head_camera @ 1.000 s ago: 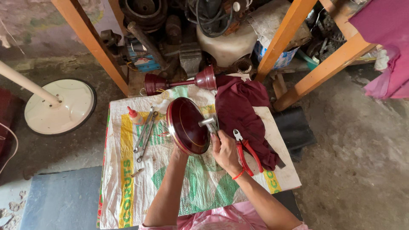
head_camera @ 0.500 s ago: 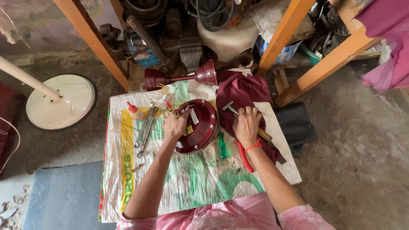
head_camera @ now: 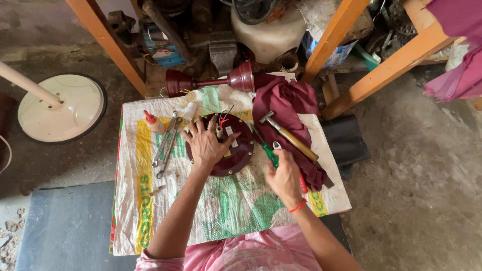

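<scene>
Maroon motor housing (head_camera: 236,150) lies on the sack-covered counter (head_camera: 226,200), left hand (head_camera: 205,145) spread flat on it; right hand (head_camera: 283,175) closes around green-handled pliers (head_camera: 271,153). Blue-striped box (head_camera: 163,50) behind.

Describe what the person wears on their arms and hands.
Both forearms are bare, with pink short sleeves showing at the bottom edge. The right hand has a thin red band around its wrist. The left hand wears nothing: no gloves, rings or watch visible.
</scene>
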